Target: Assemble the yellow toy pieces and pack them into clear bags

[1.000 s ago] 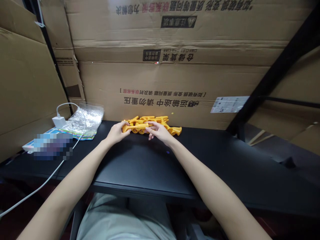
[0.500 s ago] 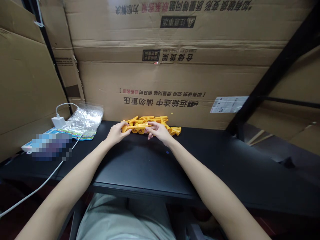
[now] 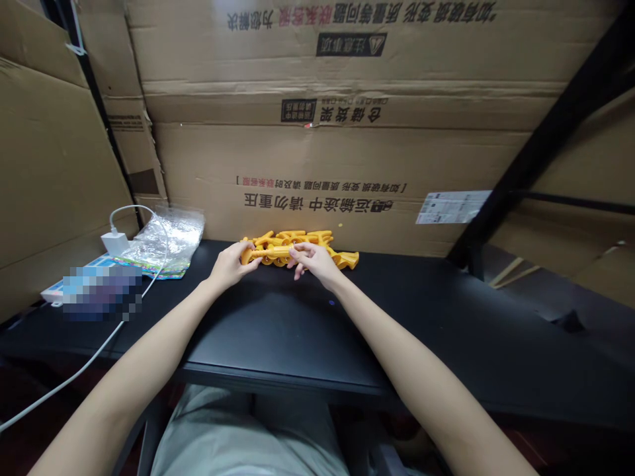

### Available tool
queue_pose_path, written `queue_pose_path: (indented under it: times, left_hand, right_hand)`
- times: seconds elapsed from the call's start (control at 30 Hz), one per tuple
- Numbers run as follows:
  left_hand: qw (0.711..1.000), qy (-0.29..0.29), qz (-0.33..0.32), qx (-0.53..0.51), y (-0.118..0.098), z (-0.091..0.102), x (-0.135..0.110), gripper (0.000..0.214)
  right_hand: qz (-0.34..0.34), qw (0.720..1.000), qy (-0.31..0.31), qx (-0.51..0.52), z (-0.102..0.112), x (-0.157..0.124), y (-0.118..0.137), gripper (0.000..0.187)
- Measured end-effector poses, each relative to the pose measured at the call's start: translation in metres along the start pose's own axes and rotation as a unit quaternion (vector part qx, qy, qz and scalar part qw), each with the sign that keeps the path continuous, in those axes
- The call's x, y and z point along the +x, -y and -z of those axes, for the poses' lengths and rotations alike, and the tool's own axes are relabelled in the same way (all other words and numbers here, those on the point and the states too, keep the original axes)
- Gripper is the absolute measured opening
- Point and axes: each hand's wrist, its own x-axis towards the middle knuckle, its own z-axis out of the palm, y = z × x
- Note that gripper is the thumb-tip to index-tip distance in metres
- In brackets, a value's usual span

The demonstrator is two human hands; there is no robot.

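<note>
Between my hands I hold a slim yellow plastic piece [image 3: 278,252] roughly level, just in front of a pile of similar parts. Its left end, with a narrow ridged stem, is pinched in my left hand [image 3: 232,264]. The fingers of my right hand [image 3: 315,262] are closed on its thicker right end. Behind it, several yellow plastic parts [image 3: 317,238] lie heaped against the cardboard. Some have forked or flared shapes, and my hands partly cover the heap.
The black table [image 3: 288,330] runs along a cardboard wall [image 3: 208,158]. At the left lie clear plastic packaging [image 3: 171,238], a white charger [image 3: 116,242] with a white cable [image 3: 102,347], and a blurred-out object [image 3: 102,293]. A black metal post [image 3: 526,152] slants at the right.
Both hands keep their grip on the yellow piece. Its thicker part has turned a little closer to level; otherwise the view has only shifted slightly.
</note>
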Motion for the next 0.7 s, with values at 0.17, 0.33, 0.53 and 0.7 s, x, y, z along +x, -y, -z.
queue_pose_path:
  times: [0.17,0.33,0.53,0.7]
  left_hand:
    - [1.000,-0.005,-0.005,-0.002,0.000,0.000,-0.001,0.020]
    - [1.000,-0.018,0.000,-0.004,0.000,-0.002,-0.001,0.025]
    - [0.998,-0.044,0.032,-0.041,0.008,-0.004,0.000,0.068]
    - [0.998,-0.026,0.058,-0.011,0.022,-0.008,-0.002,0.050]
  right_hand:
    - [-0.002,1.000,0.008,0.015,-0.002,-0.001,0.001,0.051]
    - [-0.018,0.997,-0.004,0.073,-0.010,-0.002,0.002,0.044]
    - [0.074,0.984,-0.119,0.111,-0.007,0.019,0.004,0.047]
    - [0.170,0.963,-0.203,-0.046,-0.001,0.050,0.001,0.040]
